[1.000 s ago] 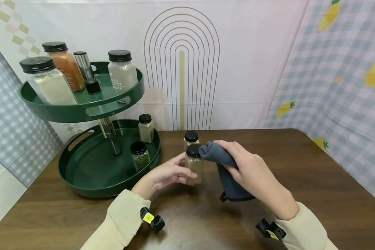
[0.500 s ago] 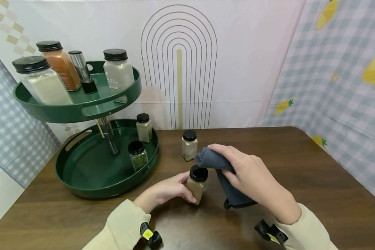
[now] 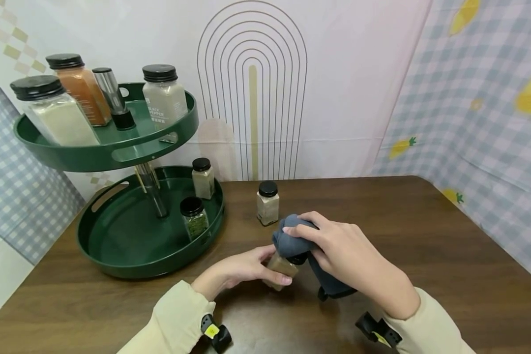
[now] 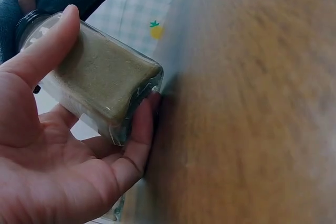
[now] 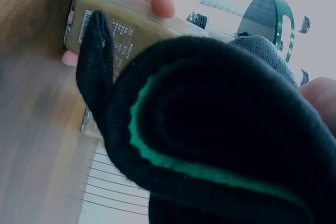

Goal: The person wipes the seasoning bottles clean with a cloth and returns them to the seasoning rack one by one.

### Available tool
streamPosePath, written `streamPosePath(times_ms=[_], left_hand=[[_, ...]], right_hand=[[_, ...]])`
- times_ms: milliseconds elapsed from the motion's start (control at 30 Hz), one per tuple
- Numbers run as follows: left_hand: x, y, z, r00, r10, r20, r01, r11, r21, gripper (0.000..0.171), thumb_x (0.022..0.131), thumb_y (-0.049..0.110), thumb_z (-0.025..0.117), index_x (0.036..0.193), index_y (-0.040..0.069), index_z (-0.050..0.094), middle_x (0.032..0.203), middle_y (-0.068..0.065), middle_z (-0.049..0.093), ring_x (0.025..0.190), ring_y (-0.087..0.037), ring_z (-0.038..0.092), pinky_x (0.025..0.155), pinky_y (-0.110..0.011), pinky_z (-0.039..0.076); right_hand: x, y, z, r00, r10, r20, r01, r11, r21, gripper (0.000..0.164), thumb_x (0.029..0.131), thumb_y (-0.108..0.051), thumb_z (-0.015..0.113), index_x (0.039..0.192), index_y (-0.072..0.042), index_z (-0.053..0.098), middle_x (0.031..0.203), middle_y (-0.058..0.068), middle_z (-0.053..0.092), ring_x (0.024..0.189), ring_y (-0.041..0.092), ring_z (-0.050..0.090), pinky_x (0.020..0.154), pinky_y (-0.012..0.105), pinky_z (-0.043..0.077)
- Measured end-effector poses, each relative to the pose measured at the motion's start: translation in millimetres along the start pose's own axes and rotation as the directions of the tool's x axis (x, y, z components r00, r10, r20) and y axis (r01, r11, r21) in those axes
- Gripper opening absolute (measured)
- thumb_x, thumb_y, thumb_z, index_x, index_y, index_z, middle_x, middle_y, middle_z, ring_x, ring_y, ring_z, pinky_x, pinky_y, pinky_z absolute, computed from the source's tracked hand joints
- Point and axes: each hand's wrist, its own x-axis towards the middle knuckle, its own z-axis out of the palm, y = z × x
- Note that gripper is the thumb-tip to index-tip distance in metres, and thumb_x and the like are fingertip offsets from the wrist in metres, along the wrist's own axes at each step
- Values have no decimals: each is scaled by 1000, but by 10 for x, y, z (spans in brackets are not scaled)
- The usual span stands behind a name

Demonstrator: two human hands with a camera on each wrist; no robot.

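Note:
My left hand grips a square glass spice jar by its sides, thumb across the near face. Tan powder fills the jar, which is tilted with its black lid towards the right. My right hand holds a folded dark blue-grey cloth over the lid, covering most of it. A loose end of the cloth with a black loop hangs below the right palm. In the right wrist view, the cloth's green inner layer shows and the jar's printed label faces the camera.
Behind the hands, a second small spice jar stands on the wooden table. A two-tier green turntable rack at left carries large jars and a metal grinder on top, and two small jars below.
My left hand has brought the jar nearer, away from the other small jar, and tilted it. The cloth in my right hand has come down over the lid.

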Motion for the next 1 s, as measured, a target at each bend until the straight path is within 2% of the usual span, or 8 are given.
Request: streamPosePath(times_ms=[267, 533, 600, 700, 767, 833, 900, 1000], left_hand=[[10, 10, -16, 999, 11, 30, -11, 1000, -17, 58, 84, 17, 69, 136, 22, 44, 118, 0, 58, 107, -14, 52, 98, -37, 36], [15, -14, 4, 999, 37, 17, -37, 999, -4, 44, 82, 14, 70, 122, 16, 53, 104, 1, 61, 97, -13, 54, 90, -30, 40], [14, -23, 16, 998, 45, 34, -45, 999, -2, 40, 81, 12, 71, 118, 14, 54, 101, 1, 61, 95, -13, 55, 88, -29, 40], [16, -39, 14, 997, 54, 56, -54, 999, 1, 40, 81, 10, 71, 117, 12, 54, 102, 0, 61, 97, -13, 54, 89, -30, 39], [17, -45, 1, 997, 53, 57, -53, 999, -5, 43, 81, 10, 71, 120, 12, 54, 106, -1, 61, 100, -13, 52, 92, -30, 38], [22, -50, -18, 998, 44, 53, -43, 999, -21, 47, 82, 11, 70, 125, 15, 52, 112, -2, 60, 104, -14, 51, 94, -31, 37], [27, -50, -38, 998, 36, 55, -34, 999, -38, 50, 82, 12, 70, 128, 16, 51, 116, -3, 58, 107, -15, 50, 95, -32, 37], [32, -50, -56, 997, 31, 64, -27, 998, -56, 49, 83, 12, 70, 127, 16, 51, 117, -3, 58, 107, -15, 50, 94, -31, 39]], right_hand=[[9, -4, -69, 990, 114, 79, -116, 993, 18, 41, 77, -1, 66, 109, -26, 64, 107, -3, 60, 56, 11, 56, 48, 25, 40], [-4, 67, -29, 982, 167, 90, -167, 986, -11, 36, 78, 0, 64, 107, -22, 63, 101, -1, 62, 50, 10, 49, 44, 24, 36], [-26, 93, 23, 976, 171, 133, -164, 984, -64, 36, 76, 0, 66, 105, -23, 63, 97, 1, 61, 47, 12, 46, 42, 25, 35], [-58, 145, 152, 955, 166, 244, -136, 981, -137, 37, 72, 0, 67, 102, -22, 64, 86, 2, 59, 46, 17, 47, 40, 29, 37], [-76, 176, 230, 928, 178, 328, -127, 977, -170, 37, 70, 0, 68, 100, -22, 65, 81, 3, 58, 48, 21, 49, 41, 32, 39], [-85, 203, 273, 910, 195, 366, -141, 976, -169, 37, 70, 1, 68, 100, -22, 66, 79, 3, 57, 51, 22, 51, 42, 33, 40], [-84, 218, 261, 905, 217, 366, -165, 972, -170, 38, 72, 0, 67, 102, -22, 66, 81, 3, 59, 52, 22, 52, 43, 33, 39], [-74, 240, 182, 925, 239, 296, -200, 968, -155, 39, 75, -2, 65, 108, -24, 64, 87, 3, 61, 50, 19, 51, 42, 31, 38]])
